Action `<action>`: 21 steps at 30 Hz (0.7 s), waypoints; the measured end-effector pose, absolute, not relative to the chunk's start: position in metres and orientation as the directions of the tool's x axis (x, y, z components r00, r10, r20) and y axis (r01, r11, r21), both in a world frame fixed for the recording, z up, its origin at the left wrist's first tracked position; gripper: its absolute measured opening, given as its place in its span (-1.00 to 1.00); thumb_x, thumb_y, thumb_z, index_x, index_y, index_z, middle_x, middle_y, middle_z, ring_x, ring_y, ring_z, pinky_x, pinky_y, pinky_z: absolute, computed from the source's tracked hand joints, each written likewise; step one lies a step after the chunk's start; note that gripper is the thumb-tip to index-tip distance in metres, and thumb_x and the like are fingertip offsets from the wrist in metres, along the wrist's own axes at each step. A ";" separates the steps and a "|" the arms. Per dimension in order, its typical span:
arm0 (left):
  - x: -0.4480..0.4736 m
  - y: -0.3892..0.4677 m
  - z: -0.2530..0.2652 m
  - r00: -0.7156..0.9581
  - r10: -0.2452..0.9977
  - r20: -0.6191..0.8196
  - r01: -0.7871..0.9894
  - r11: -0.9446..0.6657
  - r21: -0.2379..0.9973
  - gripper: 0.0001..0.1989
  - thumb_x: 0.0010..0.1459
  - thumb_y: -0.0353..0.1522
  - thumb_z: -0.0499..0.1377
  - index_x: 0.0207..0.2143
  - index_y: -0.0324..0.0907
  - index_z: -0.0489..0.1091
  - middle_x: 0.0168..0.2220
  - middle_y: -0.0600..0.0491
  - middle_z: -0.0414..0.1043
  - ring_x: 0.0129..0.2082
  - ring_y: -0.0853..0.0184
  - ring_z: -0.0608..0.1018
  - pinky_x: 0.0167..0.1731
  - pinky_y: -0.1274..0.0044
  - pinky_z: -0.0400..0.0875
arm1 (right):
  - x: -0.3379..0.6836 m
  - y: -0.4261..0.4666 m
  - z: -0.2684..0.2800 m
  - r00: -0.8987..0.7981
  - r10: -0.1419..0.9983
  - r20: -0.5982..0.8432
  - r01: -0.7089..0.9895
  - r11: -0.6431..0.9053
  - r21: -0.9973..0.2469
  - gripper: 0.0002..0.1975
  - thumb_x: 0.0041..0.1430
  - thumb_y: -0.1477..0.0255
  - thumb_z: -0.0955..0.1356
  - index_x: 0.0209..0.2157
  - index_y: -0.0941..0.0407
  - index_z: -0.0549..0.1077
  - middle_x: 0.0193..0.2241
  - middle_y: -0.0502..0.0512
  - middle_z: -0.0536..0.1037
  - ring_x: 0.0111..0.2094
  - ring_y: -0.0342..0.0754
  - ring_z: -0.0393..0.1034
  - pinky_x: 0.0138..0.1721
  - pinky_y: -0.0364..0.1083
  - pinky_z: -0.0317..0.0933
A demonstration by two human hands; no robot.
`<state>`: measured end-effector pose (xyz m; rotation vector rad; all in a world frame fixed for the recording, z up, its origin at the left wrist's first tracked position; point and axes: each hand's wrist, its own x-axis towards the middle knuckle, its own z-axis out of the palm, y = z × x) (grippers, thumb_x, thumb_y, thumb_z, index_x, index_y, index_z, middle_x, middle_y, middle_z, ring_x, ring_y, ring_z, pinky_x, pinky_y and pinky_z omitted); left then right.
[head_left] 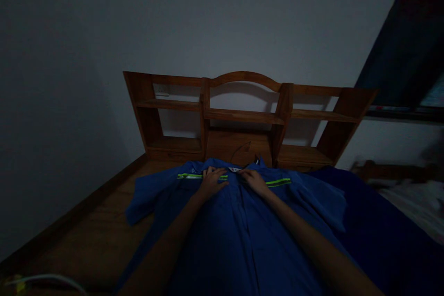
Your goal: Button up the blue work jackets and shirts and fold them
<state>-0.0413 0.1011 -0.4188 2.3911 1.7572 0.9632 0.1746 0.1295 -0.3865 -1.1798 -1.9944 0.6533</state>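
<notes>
a blue shirt (239,236) with bright yellow-green stripes (277,181) across the chest lies spread flat, front up, on the bare wooden bed (104,236). its collar points toward the wooden headboard (243,115), which has open shelves and stands against a pale wall (208,18). the room is dim, so fine detail is hard to read.

the left hand (212,181) rests palm down on the upper chest of the shirt, just left of the front opening, fingers lying over the stripe. the right hand (253,179) rests on the other side of the opening, just below the collar, fingers curled lightly on the cloth. the two hands sit near each other, with the middle seam between them. neither hand clearly grips anything; both press or pinch at the fabric, and whether a button is held between the fingers cannot be told.

judging by how things lie, the shirt is already laid out and mostly smoothed. the left sleeve (149,194) spreads out to the side, and the front panels meet down the middle. no fold shows in the body or sleeves, so any folding looks not yet begun.

another dark blue cloth (381,222) lies to the right of the shirt, with something pale (416,203) beyond it. a thin white cord (45,280) shows at the lower left edge.
</notes>
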 end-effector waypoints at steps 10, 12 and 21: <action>-0.034 0.109 -0.430 0.155 0.891 0.427 0.749 -0.388 0.537 -0.57 0.06 -0.25 0.15 -0.01 -0.20 0.35 0.07 -0.11 0.31 0.08 0.13 0.29 0.12 0.30 0.04 | 0.194 0.129 -0.426 -0.272 0.857 0.438 0.714 0.485 -0.505 -0.31 -0.04 0.25 0.35 0.12 0.20 0.15 0.16 0.28 0.09 0.16 0.07 0.05 0.15 0.01 -0.01; -0.035 0.113 -0.428 0.146 0.909 0.391 0.669 -0.381 0.638 -0.65 0.10 -0.29 0.09 -0.07 -0.21 0.39 0.00 -0.09 0.38 0.04 0.17 0.35 0.10 0.32 0.10 | 0.201 0.134 -0.426 -0.299 0.865 0.403 0.769 0.468 -0.434 -0.21 -0.06 0.10 0.35 0.14 0.22 0.15 0.23 0.30 -0.09 0.23 0.12 -0.13 0.20 0.06 -0.16; 0.000 0.121 -0.423 0.257 0.915 0.312 0.547 -0.404 0.733 -0.65 0.03 -0.48 0.08 -0.10 -0.16 0.42 -0.14 0.03 0.49 -0.23 0.33 0.52 -0.18 0.52 0.38 | 0.202 0.139 -0.410 -0.533 0.817 0.219 0.754 0.576 -0.314 -0.27 0.06 0.11 0.28 0.23 -0.02 0.00 0.28 0.12 -0.17 0.28 0.10 -0.35 0.19 0.19 -0.36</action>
